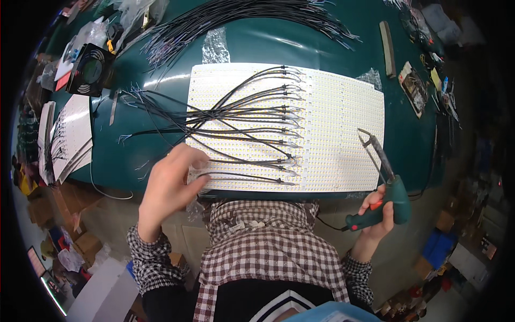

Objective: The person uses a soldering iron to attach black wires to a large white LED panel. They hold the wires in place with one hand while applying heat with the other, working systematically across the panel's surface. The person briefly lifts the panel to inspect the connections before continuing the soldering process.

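Observation:
A white LED board [343,107], dotted with rows of small yellow chips, lies on the green table. Black cables [241,111] fan leftward from a column near its middle, their stripped ends resting on the board and several crossing each other. My left hand [169,180] hovers over the board's lower left corner, thumb and fingers apart, beside the lowest black cable [241,176]. That cable's left end disappears at the hand. In my right hand [378,214] is a green soldering gun [396,198] with a red trigger, its metal tip pointing up and left over the board's right side.
A thick bundle of black cables [252,21] lies along the far side. At left stand a black fan [91,68] and a stack of white boards [75,134]. On the right are a long grey bar [387,49] and a worn block-like item [413,88].

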Demonstrator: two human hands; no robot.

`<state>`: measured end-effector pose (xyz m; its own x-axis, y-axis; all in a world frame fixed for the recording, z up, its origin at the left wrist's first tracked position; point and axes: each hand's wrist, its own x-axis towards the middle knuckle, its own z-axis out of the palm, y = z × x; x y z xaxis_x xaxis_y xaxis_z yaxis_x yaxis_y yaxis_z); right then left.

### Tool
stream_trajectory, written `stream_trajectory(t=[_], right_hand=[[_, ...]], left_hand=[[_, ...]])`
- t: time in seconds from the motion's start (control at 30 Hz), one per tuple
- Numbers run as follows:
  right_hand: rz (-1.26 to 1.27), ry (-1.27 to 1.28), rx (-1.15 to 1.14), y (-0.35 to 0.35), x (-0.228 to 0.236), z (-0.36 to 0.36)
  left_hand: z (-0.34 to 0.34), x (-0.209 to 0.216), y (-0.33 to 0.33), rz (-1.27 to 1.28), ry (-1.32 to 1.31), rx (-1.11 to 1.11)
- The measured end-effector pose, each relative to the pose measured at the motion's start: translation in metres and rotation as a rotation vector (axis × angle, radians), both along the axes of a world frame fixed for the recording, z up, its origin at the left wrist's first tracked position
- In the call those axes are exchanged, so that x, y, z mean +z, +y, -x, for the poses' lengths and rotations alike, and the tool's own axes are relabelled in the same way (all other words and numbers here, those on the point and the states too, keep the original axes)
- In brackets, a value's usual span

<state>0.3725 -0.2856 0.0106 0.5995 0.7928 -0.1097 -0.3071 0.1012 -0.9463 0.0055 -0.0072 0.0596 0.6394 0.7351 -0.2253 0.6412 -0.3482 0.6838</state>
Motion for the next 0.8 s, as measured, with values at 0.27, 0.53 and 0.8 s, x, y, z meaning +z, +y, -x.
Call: stream_trajectory(t=[0.27,0.53,0.8], right_hand=[[-0.045,0.325,0.003,0.012,0.005,-0.027],[-0.236,0.443,0.042,0.032,-0.024,-0.05],[-0.243,0.494,0.047,0.037,-0.03,-0.053]], left_hand=[[-0.01,-0.015,-0.013,0.039,-0.187,0.023],[0.032,0.035,-0.037,0.436,-0.171,0.376],[0.031,0.027,0.036,-0.438,0.266,0.123]])
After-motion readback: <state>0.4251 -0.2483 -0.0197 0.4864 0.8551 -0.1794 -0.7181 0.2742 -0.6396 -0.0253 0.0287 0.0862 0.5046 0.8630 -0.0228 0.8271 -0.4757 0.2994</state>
